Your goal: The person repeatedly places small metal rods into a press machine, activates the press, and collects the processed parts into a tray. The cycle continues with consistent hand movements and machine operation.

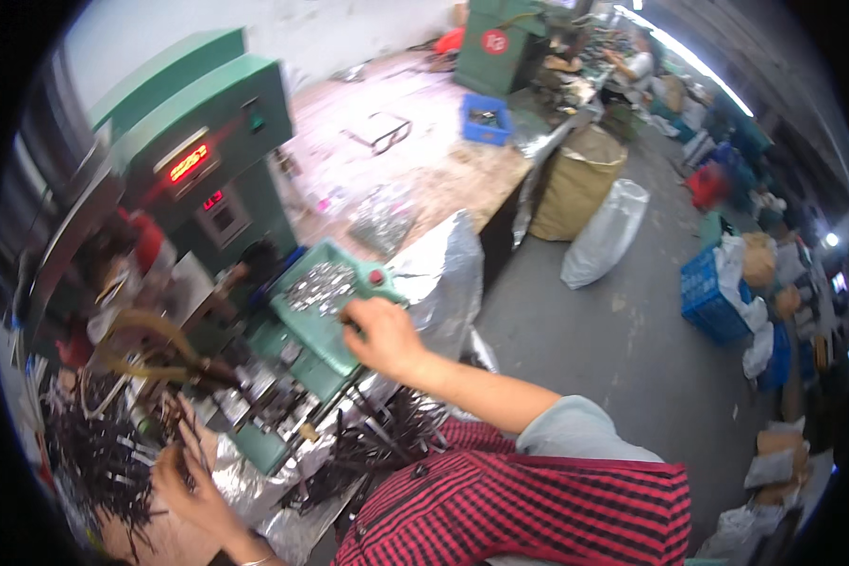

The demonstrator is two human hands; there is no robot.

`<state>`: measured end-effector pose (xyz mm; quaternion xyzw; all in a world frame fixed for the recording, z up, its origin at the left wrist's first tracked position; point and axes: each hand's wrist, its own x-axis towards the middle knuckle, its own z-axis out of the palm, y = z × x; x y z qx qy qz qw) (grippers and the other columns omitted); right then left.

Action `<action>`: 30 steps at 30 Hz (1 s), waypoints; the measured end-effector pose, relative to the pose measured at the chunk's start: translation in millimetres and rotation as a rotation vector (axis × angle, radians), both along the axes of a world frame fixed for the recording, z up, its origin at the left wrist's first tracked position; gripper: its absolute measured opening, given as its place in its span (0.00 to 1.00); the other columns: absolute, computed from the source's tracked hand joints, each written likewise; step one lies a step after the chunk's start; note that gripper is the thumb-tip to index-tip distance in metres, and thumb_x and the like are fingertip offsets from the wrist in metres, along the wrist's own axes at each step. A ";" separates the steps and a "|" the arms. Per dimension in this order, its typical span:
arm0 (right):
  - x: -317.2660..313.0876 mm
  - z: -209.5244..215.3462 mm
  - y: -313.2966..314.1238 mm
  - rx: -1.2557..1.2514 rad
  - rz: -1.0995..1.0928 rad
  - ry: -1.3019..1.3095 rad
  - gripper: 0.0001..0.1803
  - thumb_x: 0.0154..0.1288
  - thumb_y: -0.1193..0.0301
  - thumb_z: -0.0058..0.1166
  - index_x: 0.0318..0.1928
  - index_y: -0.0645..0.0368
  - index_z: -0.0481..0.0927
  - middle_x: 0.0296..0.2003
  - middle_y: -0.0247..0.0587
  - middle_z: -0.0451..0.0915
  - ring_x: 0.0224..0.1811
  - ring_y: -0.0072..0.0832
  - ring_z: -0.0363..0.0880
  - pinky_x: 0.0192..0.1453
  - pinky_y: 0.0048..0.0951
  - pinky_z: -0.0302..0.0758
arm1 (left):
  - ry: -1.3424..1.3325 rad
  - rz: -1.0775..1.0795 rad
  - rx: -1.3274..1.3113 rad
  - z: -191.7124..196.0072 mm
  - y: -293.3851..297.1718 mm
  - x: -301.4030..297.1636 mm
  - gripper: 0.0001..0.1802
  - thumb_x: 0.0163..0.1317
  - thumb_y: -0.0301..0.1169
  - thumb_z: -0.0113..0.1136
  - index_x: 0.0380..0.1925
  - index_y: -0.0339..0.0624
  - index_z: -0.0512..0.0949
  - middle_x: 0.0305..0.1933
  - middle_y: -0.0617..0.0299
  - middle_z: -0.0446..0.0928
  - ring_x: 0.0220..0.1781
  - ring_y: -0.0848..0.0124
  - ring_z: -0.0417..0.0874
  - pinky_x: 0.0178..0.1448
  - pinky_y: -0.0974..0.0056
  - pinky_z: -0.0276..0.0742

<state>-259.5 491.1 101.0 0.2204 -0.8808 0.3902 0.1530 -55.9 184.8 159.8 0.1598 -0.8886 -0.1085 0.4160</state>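
Note:
My left hand (191, 486), at the lower left, has its fingers closed round a thin dark strip (198, 436) beside the machine's working head. Next to it lies a thick heap of similar dark strips (99, 453). My right hand (384, 338) is over the near edge of a green tray (325, 354), fingers curled together; anything between them is hidden. Small shiny metal pieces (321, 286) are piled at the tray's far end, and a red button (377, 276) sits near its right corner. More dark strips (387, 434) lie close to my body.
A green machine (203, 123) with red lit displays stands at the left. Behind the tray, a bench (424, 179) carries a pair of glasses (383, 133) and a blue bin (486, 119). Sacks (580, 184) and a blue crate (717, 294) stand on the floor; another person (632, 71) sits far off.

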 end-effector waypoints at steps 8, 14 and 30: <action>-1.9 -6.6 -11.6 -0.291 0.051 0.068 0.06 0.63 0.72 0.61 0.40 0.58 0.83 0.36 0.45 0.84 0.42 0.49 0.81 0.49 0.47 0.77 | -0.642 0.385 -0.131 -97.4 -86.8 -23.9 0.12 0.51 0.25 0.69 0.36 0.31 0.83 0.43 0.45 0.79 0.49 0.46 0.80 0.55 0.49 0.77; -4.8 15.8 -27.4 -0.372 0.139 0.081 0.07 0.65 0.71 0.62 0.42 0.56 0.85 0.37 0.43 0.85 0.43 0.45 0.83 0.49 0.44 0.77 | -0.508 0.223 -0.048 -54.3 -95.4 -13.1 0.05 0.49 0.23 0.71 0.26 0.35 0.84 0.32 0.48 0.82 0.38 0.48 0.84 0.43 0.50 0.78; 23.5 37.3 0.3 -0.376 0.174 0.046 0.07 0.61 0.75 0.62 0.41 0.56 0.86 0.41 0.42 0.87 0.47 0.42 0.84 0.54 0.42 0.79 | 0.143 0.137 0.673 -74.5 -149.7 27.6 0.25 0.80 0.46 0.53 0.49 0.31 0.85 0.43 0.60 0.86 0.42 0.73 0.82 0.50 0.67 0.76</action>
